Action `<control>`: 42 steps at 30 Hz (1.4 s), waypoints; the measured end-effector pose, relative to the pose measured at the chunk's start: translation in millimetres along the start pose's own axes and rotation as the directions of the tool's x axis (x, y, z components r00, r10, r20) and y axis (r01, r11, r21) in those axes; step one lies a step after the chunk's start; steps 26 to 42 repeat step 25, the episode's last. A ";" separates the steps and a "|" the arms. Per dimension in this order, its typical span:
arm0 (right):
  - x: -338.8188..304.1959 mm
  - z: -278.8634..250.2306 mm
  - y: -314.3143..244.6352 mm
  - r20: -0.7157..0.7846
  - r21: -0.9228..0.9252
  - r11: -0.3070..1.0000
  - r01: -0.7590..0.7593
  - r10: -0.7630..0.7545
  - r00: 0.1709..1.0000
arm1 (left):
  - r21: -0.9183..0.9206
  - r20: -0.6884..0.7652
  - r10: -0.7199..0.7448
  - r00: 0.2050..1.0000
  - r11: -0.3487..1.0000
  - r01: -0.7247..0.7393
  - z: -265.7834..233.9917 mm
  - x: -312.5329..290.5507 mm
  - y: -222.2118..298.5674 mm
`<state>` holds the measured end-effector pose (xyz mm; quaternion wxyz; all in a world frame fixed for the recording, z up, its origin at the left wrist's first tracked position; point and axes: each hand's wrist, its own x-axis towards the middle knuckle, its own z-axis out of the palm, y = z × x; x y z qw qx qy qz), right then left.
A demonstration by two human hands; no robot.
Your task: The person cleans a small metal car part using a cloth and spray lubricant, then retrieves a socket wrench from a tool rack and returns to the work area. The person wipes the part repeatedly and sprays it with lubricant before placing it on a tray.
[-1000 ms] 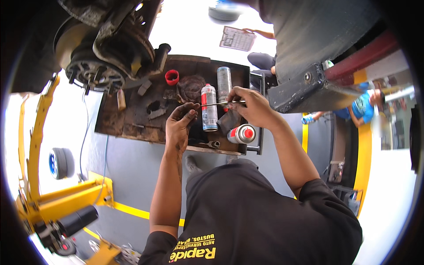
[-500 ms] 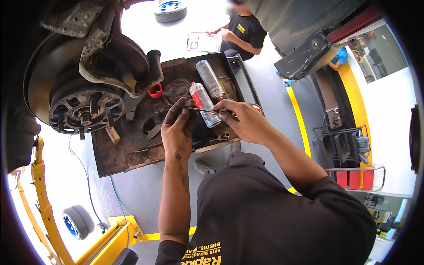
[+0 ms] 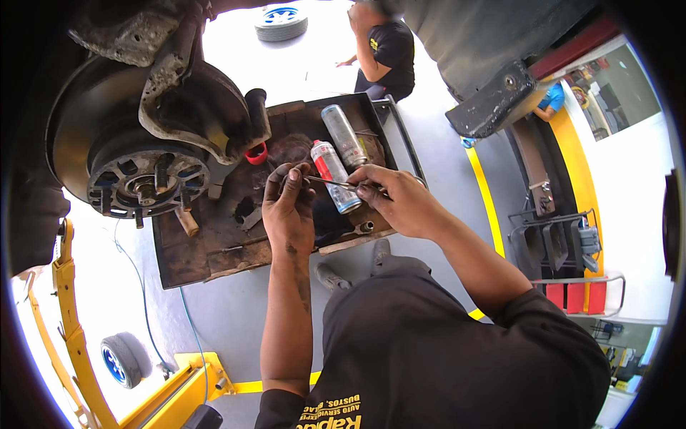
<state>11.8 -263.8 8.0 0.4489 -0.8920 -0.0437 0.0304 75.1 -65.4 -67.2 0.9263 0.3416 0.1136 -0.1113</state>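
Observation:
My right hand is closed, its thumb and fingers pinching a thin metal rod-like tool. The tool's tip points left to the fingertips of my left hand. That hand is raised with its fingers curled in; a small dark thing seems to be between thumb and fingers, too small to name. Both hands are over the near side of a dirty work tray. Just beyond them lie a red-and-white spray can and a grey spray can, side by side. A socket-like metal piece lies under my right hand.
A brake disc with its wheel hub hangs at the left, close to the tray. A red cap and a wooden-looking handle lie on the tray. A co-worker is beyond it. Yellow lift parts stand at lower left.
The view has shifted slightly. My hands keep nearly the same pose, the tool still between them. The co-worker has raised one hand toward the head, and the clipboard no longer shows.

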 end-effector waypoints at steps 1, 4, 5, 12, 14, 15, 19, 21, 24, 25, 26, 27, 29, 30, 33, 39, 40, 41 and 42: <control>3.2 -2.3 0.4 -0.017 -0.027 0.999 -0.042 0.042 0.999 | 0.022 -0.024 -0.003 1.000 1.000 0.004 1.6 0.4 2.2; 9.8 -9.3 2.6 -0.042 -0.101 0.990 -0.103 0.100 0.994 | -0.018 0.008 0.022 1.000 1.000 -0.022 11.3 1.1 0.5; 10.9 -12.1 3.7 -0.018 -0.142 0.981 -0.131 0.130 0.991 | -0.010 0.008 0.027 1.000 1.000 -0.027 15.6 1.9 -1.6; 12.2 -28.7 18.8 0.084 0.022 0.987 -0.161 0.158 0.984 | -0.009 0.065 0.091 0.994 0.996 -0.091 34.2 7.9 -17.0; 13.5 -34.8 23.2 0.096 0.035 0.987 -0.159 0.155 0.983 | -0.010 0.042 0.091 0.995 0.996 -0.091 36.4 8.6 -19.1; 14.1 -37.1 24.6 0.109 0.046 0.981 -0.189 0.184 0.977 | -0.004 0.011 0.081 0.997 0.997 -0.081 37.1 8.5 -20.7; 14.1 -46.2 20.9 0.130 0.054 0.972 -0.230 0.222 0.966 | -0.091 -0.031 0.052 0.998 0.994 -0.054 37.2 11.7 -25.8; 14.4 -49.5 14.3 0.151 0.095 0.949 -0.300 0.284 0.947 | -0.105 0.015 0.052 0.999 0.993 -0.050 35.4 12.8 -26.4; 14.7 -52.4 2.6 0.174 0.156 0.918 -0.366 0.339 0.924 | -0.141 0.036 0.020 0.999 0.990 -0.015 32.8 13.7 -26.8; 14.4 -52.9 -1.8 0.156 0.146 0.926 -0.347 0.325 0.933 | -0.156 0.046 0.003 0.999 0.988 0.004 31.6 13.8 -24.6; 14.4 -52.9 -1.8 0.156 0.146 0.926 -0.347 0.325 0.933 | -0.156 0.046 0.003 0.999 0.988 0.004 31.6 13.8 -24.6; 14.4 -52.9 -1.8 0.156 0.146 0.926 -0.347 0.325 0.933 | -0.156 0.046 0.003 0.999 0.988 0.004 31.6 13.8 -24.6; 14.4 -52.9 -1.8 0.156 0.146 0.926 -0.347 0.325 0.933 | -0.156 0.046 0.003 0.999 0.988 0.004 31.6 13.8 -24.6; 14.4 -52.9 -1.8 0.156 0.146 0.926 -0.347 0.325 0.933 | -0.156 0.046 0.003 0.999 0.988 0.004 31.6 13.8 -24.6; 14.4 -52.9 -1.8 0.156 0.146 0.926 -0.347 0.325 0.933 | -0.156 0.046 0.003 0.999 0.988 0.004 31.6 13.8 -24.6; 14.4 -52.9 -1.8 0.156 0.146 0.926 -0.347 0.325 0.933 | -0.156 0.046 0.003 0.999 0.988 0.004 31.6 13.8 -24.6; 14.4 -52.9 -1.8 0.156 0.146 0.926 -0.347 0.325 0.933 | -0.156 0.046 0.003 0.999 0.988 0.004 31.6 13.8 -24.6; 14.4 -52.9 -1.8 0.156 0.146 0.926 -0.347 0.325 0.933 | -0.156 0.046 0.003 0.999 0.988 0.004 31.6 13.8 -24.6; 14.4 -52.9 -1.8 0.156 0.146 0.926 -0.347 0.325 0.933 | -0.156 0.046 0.003 0.999 0.988 0.004 31.6 13.8 -24.6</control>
